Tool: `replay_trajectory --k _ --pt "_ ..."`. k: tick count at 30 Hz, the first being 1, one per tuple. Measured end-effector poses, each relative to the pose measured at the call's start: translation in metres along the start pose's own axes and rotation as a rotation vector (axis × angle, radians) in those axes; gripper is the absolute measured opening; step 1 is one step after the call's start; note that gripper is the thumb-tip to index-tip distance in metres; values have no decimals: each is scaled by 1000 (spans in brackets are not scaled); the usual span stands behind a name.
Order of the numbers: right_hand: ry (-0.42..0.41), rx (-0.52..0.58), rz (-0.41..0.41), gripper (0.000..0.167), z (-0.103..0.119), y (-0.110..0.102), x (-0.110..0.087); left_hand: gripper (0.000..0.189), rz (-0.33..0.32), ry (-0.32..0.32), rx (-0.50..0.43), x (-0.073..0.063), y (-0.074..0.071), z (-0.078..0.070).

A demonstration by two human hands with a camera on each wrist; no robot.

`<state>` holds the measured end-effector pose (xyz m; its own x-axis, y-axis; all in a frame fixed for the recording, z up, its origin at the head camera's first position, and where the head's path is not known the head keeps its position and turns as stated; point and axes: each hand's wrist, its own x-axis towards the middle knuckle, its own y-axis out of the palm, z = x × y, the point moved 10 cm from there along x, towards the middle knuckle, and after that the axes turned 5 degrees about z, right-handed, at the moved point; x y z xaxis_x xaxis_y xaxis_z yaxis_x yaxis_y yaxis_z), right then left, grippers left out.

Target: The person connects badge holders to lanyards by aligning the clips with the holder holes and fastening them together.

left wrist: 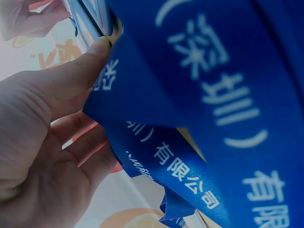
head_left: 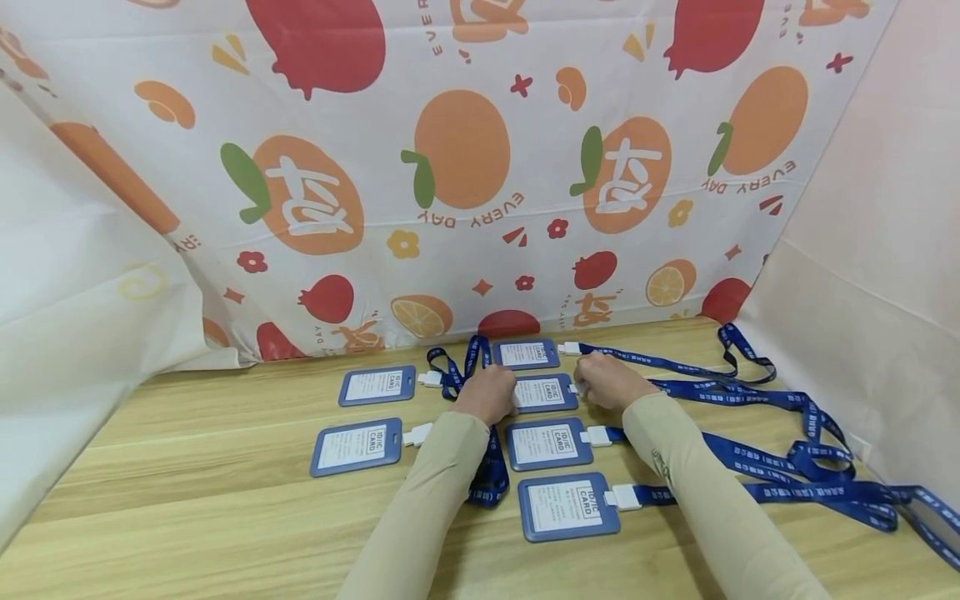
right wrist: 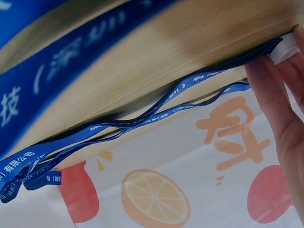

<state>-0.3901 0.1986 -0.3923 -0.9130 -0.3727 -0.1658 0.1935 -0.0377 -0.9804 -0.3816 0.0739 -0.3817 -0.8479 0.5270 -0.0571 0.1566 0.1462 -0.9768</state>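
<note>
1. The badge holder [head_left: 543, 392] between the two hands lies on the worktop [head_left: 187, 492], second from the back in the right-hand column of four.
2. The left hand [head_left: 486, 395] grips its left short edge; the fingers are curled there, with the thumb [left wrist: 71, 73] against the edge.
3. The right hand [head_left: 609, 382] is just beyond the opposite short edge, its fingers [right wrist: 270, 95] pinched together on a white clip [right wrist: 285, 49] from which a blue lanyard [right wrist: 190, 84] runs off to the right.
4. The holder is a flat blue-grey rectangle with rounded corners, framing a white card printed "ID/IC CARD". The lanyard is a flat woven ribbon with white lettering, twisted along its length; the clip looks like smooth plastic.
5. The worktop has pale yellowish wood grain. Behind it hangs a white cloth [head_left: 480, 275] printed with oranges, red fruit and flowers, lightly creased. Both sleeves [head_left: 420, 508] are beige.
6. The head view alone gives the whole layout: one holder [head_left: 527, 353] behind the gripped one, two nearer [head_left: 549, 443] [head_left: 570, 507], and two more [head_left: 377, 385] [head_left: 357, 447] in a left column, with blue straps [head_left: 491, 475] bunched between the columns.
7. The right wrist view shows the pinch on the clip, which the head view largely hides behind the hand.
8. The left wrist view shows the thumb's contact up close, with a large blue strap [left wrist: 213, 95] covering much of the scene; the fingertips opposite the thumb are hidden.
</note>
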Motion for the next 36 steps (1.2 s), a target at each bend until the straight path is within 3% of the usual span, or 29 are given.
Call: replay_trajectory --k 36 --pt "2 -17 -14 21 1 -1 1 27 8 -7 -12 3 1 1"
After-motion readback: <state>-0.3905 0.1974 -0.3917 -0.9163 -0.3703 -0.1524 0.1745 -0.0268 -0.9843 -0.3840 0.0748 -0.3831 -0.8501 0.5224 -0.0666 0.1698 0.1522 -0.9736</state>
